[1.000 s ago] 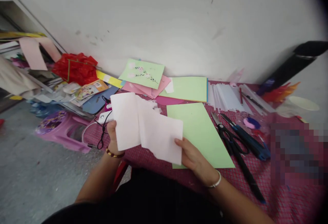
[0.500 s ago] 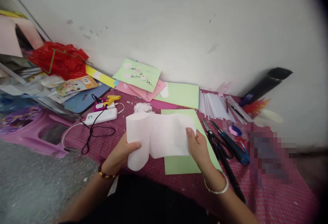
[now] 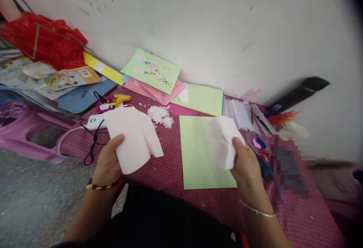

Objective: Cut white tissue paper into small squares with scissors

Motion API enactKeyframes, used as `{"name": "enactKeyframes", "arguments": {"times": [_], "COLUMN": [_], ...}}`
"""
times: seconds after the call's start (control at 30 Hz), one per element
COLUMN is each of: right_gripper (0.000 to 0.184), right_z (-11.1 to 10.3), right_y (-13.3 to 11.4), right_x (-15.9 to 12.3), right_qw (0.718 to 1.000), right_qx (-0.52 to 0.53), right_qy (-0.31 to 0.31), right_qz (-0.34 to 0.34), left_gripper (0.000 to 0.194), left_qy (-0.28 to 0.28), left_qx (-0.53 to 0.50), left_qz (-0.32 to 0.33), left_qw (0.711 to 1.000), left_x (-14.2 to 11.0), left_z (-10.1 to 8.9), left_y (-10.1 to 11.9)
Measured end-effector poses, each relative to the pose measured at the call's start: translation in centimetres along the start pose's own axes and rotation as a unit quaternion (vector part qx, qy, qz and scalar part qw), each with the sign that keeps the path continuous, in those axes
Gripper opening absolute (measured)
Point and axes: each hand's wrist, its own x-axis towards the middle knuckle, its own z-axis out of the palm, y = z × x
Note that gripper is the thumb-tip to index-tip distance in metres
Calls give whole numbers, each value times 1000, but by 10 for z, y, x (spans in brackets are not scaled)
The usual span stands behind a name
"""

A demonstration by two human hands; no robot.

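My left hand (image 3: pixel 110 157) is closed around a tissue roll (image 3: pixel 132 138), thumb on its front, with a loose end hanging at its right side. In my right hand (image 3: pixel 246 161) a separate tissue sheet (image 3: pixel 227 142) is pinched, creased and slightly blurred. The sheet is apart from the roll and hovers above a light green paper (image 3: pixel 198 157) lying on the table. Behind and between my hands sits a small heap of torn white tissue bits (image 3: pixel 160 115).
A yellow glue gun (image 3: pixel 120 100) and a white power bank (image 3: pixel 95 122) with cables lie left. Green card with painted flowers (image 3: pixel 154 70) rests on pink papers at the wall. White strips (image 3: pixel 238 113) and a black tube (image 3: pixel 297 92) are at right.
The tissue has come apart: a sheet is now in my right hand, separate from the roll. My hands have moved away from each other, and the view has shifted.
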Motion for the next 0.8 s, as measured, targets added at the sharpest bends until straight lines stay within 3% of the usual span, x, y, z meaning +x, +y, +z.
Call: {"name": "enactKeyframes", "arguments": {"times": [0.17, 0.3, 0.4, 0.47, 0.53, 0.6, 0.63, 0.7, 0.8], "right_gripper": [24, 24, 28, 28, 37, 44, 44, 47, 60], "right_z": [56, 68, 60, 52, 47, 47, 50, 59, 73], "right_y": [16, 42, 57, 58, 52, 45, 43, 42, 47], "right_x": [-21, -21, -17, -17, -20, -28, -33, -44, -57], "right_qw": [974, 966, 959, 952, 946, 948, 952, 949, 902], "right_qx": [54, -1, -126, -201, -232, -210, -182, -100, -31], "right_qy": [-188, -225, -243, -231, -197, -197, -222, -298, -383], "right_qz": [118, 129, 73, -11, -108, -137, -108, 23, 195], "left_gripper": [48, 39, 41, 42, 43, 42, 42, 44, 46], "left_qy": [-24, -75, -95, -105, -123, -156, -182, -245, -320], "left_qx": [-94, -102, -110, -109, -100, -90, -87, -84, -87], "left_qz": [62, 41, 33, 11, -30, -72, -91, -128, -191], "left_qw": [993, 991, 989, 988, 987, 981, 975, 957, 924], "left_x": [9, 10, 8, 7, 5, 3, 2, 1, 0], "left_z": [-20, -38, -46, -49, -50, -49, -47, -44, -40], "left_y": [7, 9, 8, 5, -2, -15, -22, -38, -55]}}
